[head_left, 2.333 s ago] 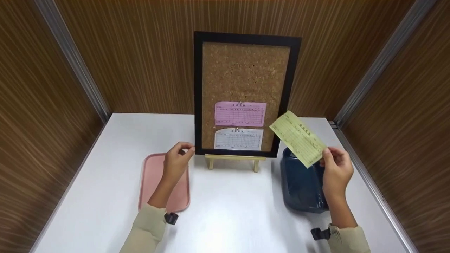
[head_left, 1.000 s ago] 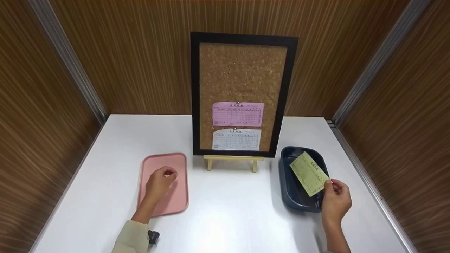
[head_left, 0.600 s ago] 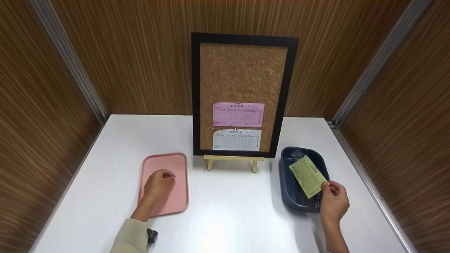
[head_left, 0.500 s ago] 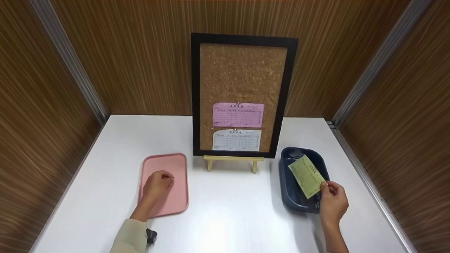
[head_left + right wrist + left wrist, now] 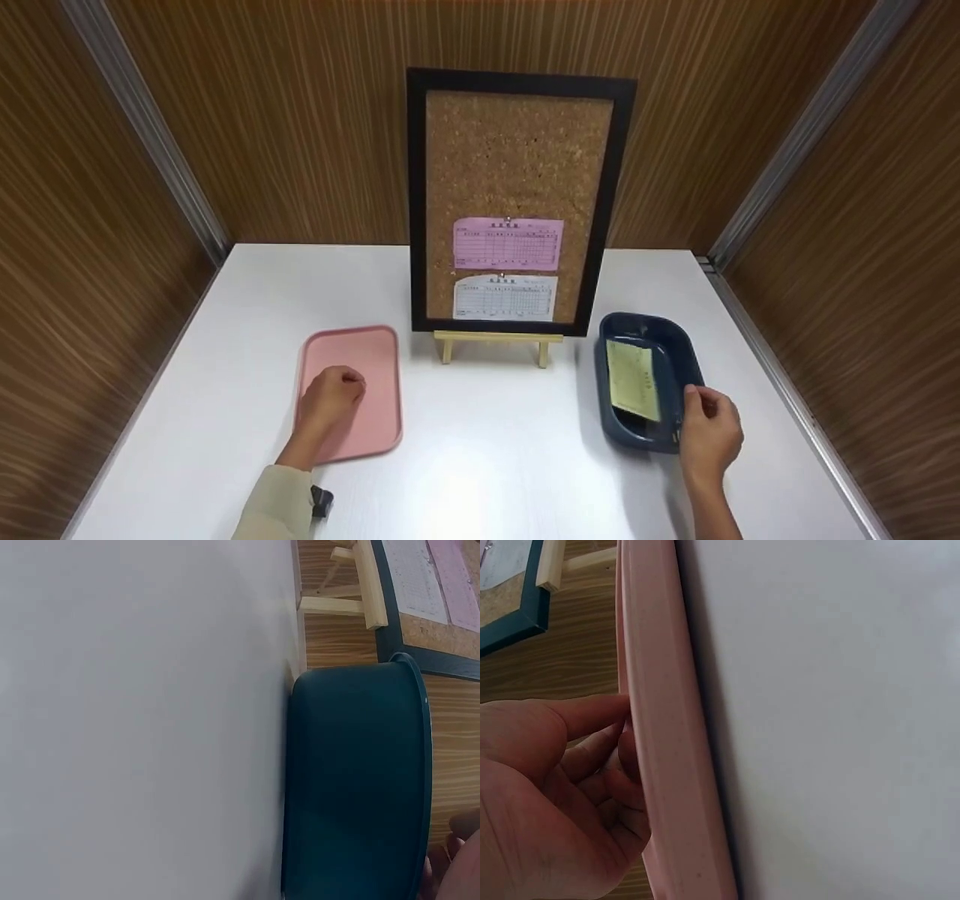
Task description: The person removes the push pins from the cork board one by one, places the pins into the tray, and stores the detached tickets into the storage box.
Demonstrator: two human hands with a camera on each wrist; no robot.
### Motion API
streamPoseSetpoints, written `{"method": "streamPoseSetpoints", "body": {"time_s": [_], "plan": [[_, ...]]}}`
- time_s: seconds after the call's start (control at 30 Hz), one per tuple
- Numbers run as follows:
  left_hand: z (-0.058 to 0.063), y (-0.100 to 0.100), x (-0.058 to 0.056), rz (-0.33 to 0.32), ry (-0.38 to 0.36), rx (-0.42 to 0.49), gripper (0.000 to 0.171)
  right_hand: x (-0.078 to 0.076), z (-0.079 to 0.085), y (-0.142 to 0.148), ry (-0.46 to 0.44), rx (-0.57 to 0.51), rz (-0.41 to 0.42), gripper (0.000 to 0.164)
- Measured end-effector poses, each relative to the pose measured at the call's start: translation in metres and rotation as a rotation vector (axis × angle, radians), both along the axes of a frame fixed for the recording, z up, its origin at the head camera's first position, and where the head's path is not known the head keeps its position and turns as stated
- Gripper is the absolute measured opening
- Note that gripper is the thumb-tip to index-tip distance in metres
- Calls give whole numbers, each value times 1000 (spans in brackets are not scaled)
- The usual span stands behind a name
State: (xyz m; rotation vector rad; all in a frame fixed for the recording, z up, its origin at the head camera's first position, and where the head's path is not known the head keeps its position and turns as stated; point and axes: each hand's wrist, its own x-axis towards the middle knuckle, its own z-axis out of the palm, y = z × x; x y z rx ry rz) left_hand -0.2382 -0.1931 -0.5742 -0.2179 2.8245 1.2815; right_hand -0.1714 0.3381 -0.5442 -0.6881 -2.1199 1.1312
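Note:
A yellow printed slip lies inside the dark blue bin on the right, away from the fingers. My right hand is at the bin's right rim, thumb and forefinger near each other and nothing between them. Over the pink tray, my left hand has its fingers curled, thumb close to forefinger. In the left wrist view its fingertips disappear behind the tray's rim, so I cannot tell whether they pinch something small. The right wrist view shows the bin's outer wall beside the fingers.
A black-framed cork board stands at the back on a small wooden easel. Pinned on it are a pink slip and, below, a white slip. Wood-grain walls enclose the white table at the back and sides.
My right hand moved from beside the board down to the bin and let go of the yellow slip, which dropped inside. My left hand came back from the board's lower corner to over the tray.

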Motion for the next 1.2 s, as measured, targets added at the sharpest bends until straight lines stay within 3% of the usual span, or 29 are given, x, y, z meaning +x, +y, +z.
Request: {"method": "streamPoseSetpoints", "body": {"time_s": [0.2,0.33,0.63,0.87,1.2], "plan": [[5,1,0,-3,15,-28,17,-1,3,0,-18,22,-2,40],[15,6,-2,-6,37,-39,18,-4,11,-4,-2,19,13,40],[49,27,-9,-19,39,-66,20,-22,25,-21,97,28,81,36],[78,52,-13,-22,111,-92,22,-38,34,-40,170,46,147,31],[114,86,-27,-44,189,-50,20,-63,54,-61,241,111,259,25]]}}
